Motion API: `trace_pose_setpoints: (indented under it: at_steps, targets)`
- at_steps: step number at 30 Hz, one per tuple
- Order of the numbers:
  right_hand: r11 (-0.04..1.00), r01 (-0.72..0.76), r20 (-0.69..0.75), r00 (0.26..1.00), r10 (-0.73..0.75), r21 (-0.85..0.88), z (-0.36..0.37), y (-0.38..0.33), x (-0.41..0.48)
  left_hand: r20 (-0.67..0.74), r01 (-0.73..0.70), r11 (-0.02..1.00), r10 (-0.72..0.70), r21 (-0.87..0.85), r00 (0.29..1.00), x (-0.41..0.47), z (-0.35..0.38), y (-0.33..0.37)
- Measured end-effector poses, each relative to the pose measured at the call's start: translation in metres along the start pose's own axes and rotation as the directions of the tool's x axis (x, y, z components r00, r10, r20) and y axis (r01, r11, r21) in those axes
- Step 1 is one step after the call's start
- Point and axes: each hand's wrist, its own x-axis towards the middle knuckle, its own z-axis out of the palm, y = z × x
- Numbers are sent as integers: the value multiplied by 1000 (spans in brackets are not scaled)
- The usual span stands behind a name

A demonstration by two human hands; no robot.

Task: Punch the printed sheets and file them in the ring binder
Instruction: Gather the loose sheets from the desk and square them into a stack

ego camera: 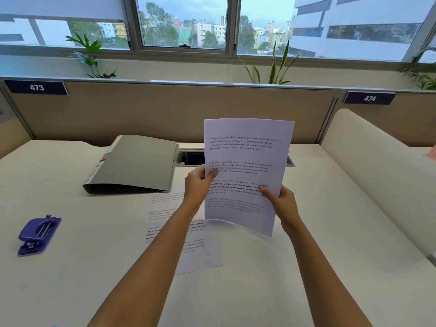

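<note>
- Head view: I hold a printed sheet (247, 156) upright above the desk (330, 220), text facing me, its top edge in front of the beige partition (165, 109).
- My left hand (197, 185) pinches the sheet's left edge about halfway up, thumb (212, 173) pressed on the printed face; my other fingers are behind the paper and hidden.
- My right hand (282, 202) pinches the right edge lower down, thumb on the front, the remaining fingers behind the page.
- The sheet's bottom edge curls slightly and hangs clear of the desk; I cannot tell whether I hold one page or several.
- Loose sheets (165, 213) lie flat on the desk under my left forearm, printed side up, partly covered by the arm.
- The ring binder (136, 161), grey and closed, lies flat towards the back of the desk, left of the held sheet, its near edge just beside the loose sheets.
- The hole punch (39, 234), purple, sits on the desk far to the left, well apart from the paper and the binder.
- A cable opening (191, 158) in the desk shows between the binder and the held sheet.
- A dark label (36, 87) reading 473 and another reading 474 sit on the partition; plants (274, 64) and a window (184, 22) are behind it.
</note>
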Motion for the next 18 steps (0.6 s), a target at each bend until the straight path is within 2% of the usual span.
trace_pose_setpoints:
  at_steps: [3, 6, 8, 10, 12, 13, 18]
  targets:
    - [1000, 6, -33, 999, -6, -12, -1, 1, 5, -93, 13, 998, -7, 60, 996, 1, -9, -6]
    - [1000, -5, -44, 999, 4, -27, -5, 4, 10, -245, 119, 969, -65, 215, 967, -2, -28, -31]
    - [999, -18, -46, 999, 17, -31, -6, 5, 11, -320, 265, 883, -140, 388, 937, -7, -43, -51]
    - [999, -32, -51, 998, 32, -12, -7, 8, 11, -371, 434, 720, -258, 542, 892, -14, -56, -67]
    - [999, -43, -57, 997, 43, -4, -7, 12, 10, -430, 565, 540, -367, 624, 825, -22, -64, -77]
    - [999, -47, -55, 997, 47, 0, -8, 13, 9, -456, 606, 486, -400, 630, 795, -25, -67, -80]
    - [999, -38, -44, 998, 39, 21, -5, 15, 7, -507, 691, 403, -477, 600, 718, -27, -80, -84]
